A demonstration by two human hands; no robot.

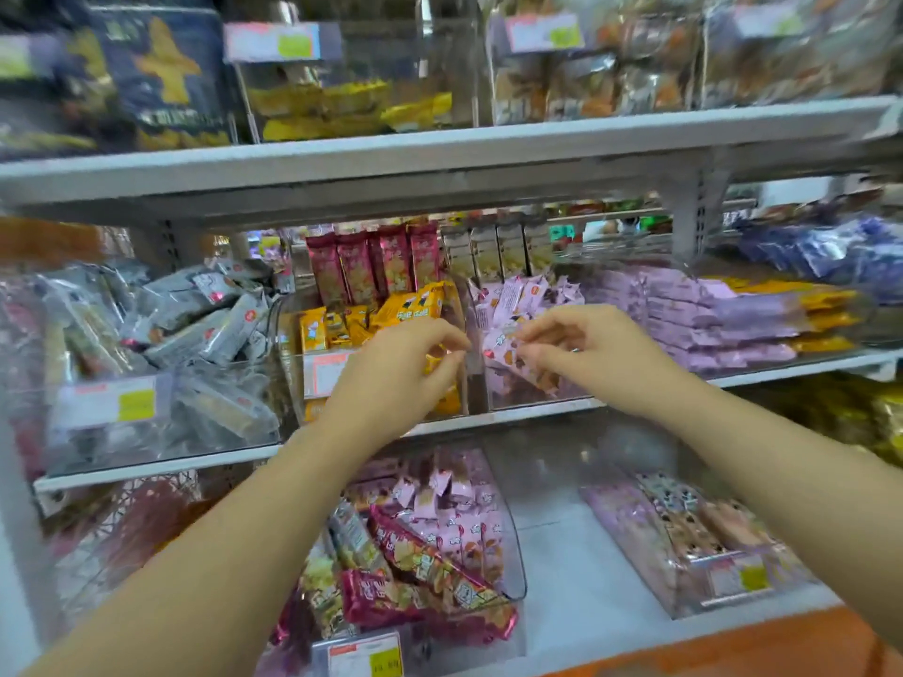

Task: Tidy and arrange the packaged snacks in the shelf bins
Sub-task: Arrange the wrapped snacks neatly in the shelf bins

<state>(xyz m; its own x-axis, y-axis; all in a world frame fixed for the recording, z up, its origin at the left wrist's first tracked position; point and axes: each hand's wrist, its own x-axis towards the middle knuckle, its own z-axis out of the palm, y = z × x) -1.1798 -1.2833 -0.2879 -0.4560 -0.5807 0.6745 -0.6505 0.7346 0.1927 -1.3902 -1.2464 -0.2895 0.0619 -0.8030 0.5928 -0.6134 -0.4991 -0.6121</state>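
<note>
1. Task thing: a pink packet (503, 356) is held up over the front left corner of the pink bin (537, 398), on the middle shelf (782, 371).
2. Key relation: the packet sits between the two hands, touching the right hand (591, 356) and just right of the left hand (396, 373). Its long axis runs approx. left-right, sloping down toward the right and near side. The right hand is the nearer one, being on it already.
3. Right hand: thumb and fingers are pinched on the packet's right part. The other fingers are loosely curled and there's a ring on one.
4. Left hand: it hovers over the right end of the yellow bin (293, 378), fingers curled, tips close together by the clear wall between the bins. A yellow wrapper shows under the fingertips, but I can't tell if it's pinched or only touched.
5. Stock: the yellow packets (410, 305) lie jumbled. More pink ones (518, 295) are heaped at the far end of their bin, at mixed angles.
6. Judgement: the next move is prob. laying the packet flat into the pink bin, so it would need to go right and far, w/ the long axis matched to the pile.
</note>
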